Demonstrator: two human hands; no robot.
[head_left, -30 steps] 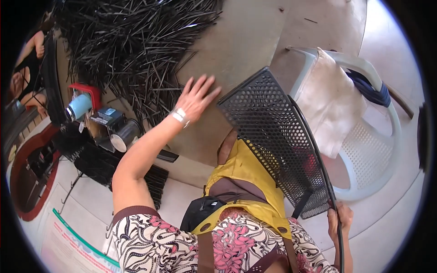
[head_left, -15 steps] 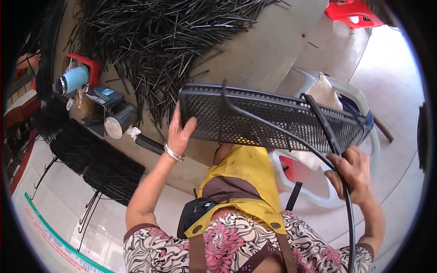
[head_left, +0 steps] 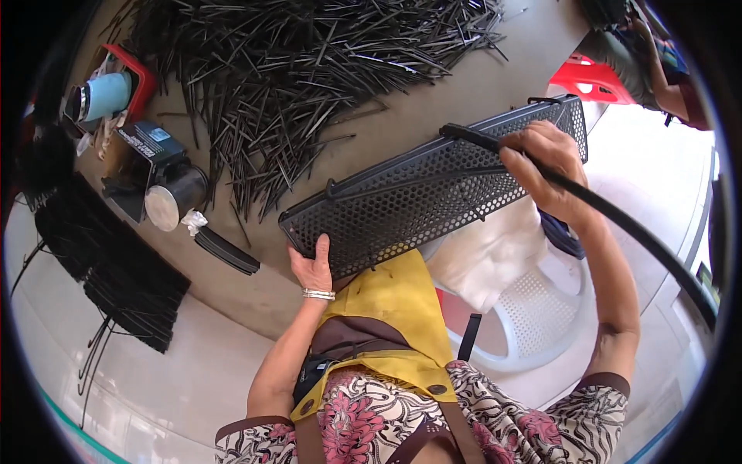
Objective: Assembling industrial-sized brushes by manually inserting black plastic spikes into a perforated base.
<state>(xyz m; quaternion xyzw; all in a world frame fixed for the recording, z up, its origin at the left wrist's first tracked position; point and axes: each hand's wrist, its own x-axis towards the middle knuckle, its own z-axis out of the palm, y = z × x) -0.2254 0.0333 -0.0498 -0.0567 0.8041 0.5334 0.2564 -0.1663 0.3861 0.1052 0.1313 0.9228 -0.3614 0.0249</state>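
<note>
I hold a long black perforated panel (head_left: 417,197) with both hands, level above the table's near edge. My left hand (head_left: 313,267) grips its lower left corner. My right hand (head_left: 545,166) is closed on the panel's upper right part together with a long black curved bar (head_left: 641,240) that runs off to the lower right. A big heap of thin black rods (head_left: 309,69) covers the table beyond the panel.
A black power tool (head_left: 158,182) and a blue cylinder on a red holder (head_left: 104,93) lie at the table's left. Black mesh parts (head_left: 116,271) are stacked on the floor left. A white plastic chair (head_left: 525,317) with white cloth stands right; a red stool (head_left: 591,81) and another person are far right.
The panel has swung from upright at my right to level over the table edge. My right hand rose with the bar, and my left hand went from open onto the panel's corner.
</note>
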